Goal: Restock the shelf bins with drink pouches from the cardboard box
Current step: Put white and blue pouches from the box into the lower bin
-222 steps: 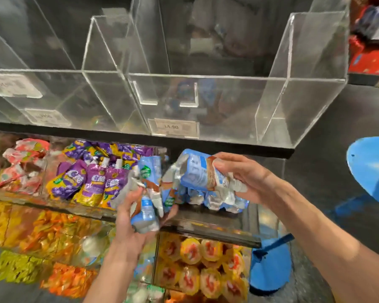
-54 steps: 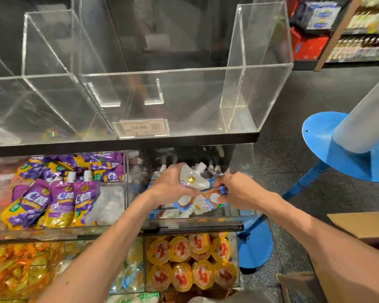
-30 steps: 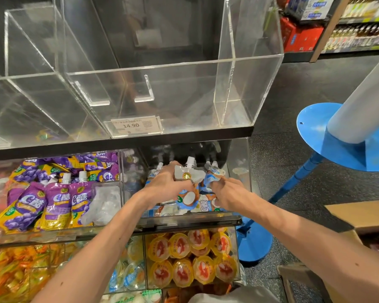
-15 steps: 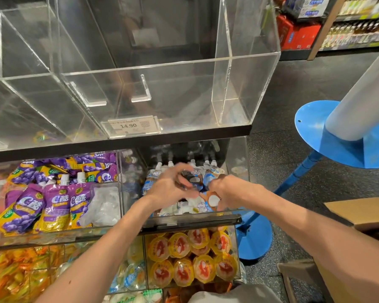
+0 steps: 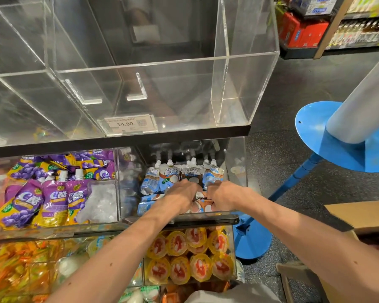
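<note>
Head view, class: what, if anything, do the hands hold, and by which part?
Both the left hand and right hand appear to pinch one drink pouch lying in the bin; the exact part is hidden under them.

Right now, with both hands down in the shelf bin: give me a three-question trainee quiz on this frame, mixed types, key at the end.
1. True or false: the clear acrylic top bin with the 14.90 price tag holds pouches.
2. The left hand and right hand are in the bin of: A purple grape pouches; B blue-and-white spouted drink pouches; C round yellow jelly cups.
3. Fill in: the brown cardboard box sits at the person's ____ side.
Key: 1 false, the top bin holds none; 2 B; 3 right.
</note>
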Available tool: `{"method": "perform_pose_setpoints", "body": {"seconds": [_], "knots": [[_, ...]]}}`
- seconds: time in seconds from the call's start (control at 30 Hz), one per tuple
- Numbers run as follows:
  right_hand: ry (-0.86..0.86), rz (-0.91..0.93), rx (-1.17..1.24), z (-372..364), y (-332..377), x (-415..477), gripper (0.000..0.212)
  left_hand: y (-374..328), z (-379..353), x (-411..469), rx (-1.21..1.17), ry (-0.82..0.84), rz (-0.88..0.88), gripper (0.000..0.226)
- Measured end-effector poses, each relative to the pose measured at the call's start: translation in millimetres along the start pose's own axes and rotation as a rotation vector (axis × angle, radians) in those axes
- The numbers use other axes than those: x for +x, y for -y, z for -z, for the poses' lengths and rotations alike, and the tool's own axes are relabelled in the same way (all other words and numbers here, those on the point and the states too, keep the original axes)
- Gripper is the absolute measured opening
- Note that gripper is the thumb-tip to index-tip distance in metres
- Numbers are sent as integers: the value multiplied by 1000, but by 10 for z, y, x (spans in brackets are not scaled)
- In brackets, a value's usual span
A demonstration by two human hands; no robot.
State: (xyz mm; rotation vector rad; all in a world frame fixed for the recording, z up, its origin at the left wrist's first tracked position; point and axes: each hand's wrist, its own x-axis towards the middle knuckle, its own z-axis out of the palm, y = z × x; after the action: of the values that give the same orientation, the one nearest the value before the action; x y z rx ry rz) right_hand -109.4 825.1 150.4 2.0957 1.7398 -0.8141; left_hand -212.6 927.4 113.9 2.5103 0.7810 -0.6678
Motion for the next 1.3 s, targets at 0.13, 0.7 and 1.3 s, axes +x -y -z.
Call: {"method": "perform_pose_setpoints", "body": {"seconds": [0.13,0.7,1.3], "knots": [[-27,-3,-84,0,-9,16,34,28,46,-4,-93,40,20,53],[-1142,-484,1005,-1332,-574,-2110,6,-2084,-196,-969,-641,-324,-758,17],[-520,-1502,1311,-4601,-2296,-3640,13,-5039,-2751,932,339,316,-780,41]]}}
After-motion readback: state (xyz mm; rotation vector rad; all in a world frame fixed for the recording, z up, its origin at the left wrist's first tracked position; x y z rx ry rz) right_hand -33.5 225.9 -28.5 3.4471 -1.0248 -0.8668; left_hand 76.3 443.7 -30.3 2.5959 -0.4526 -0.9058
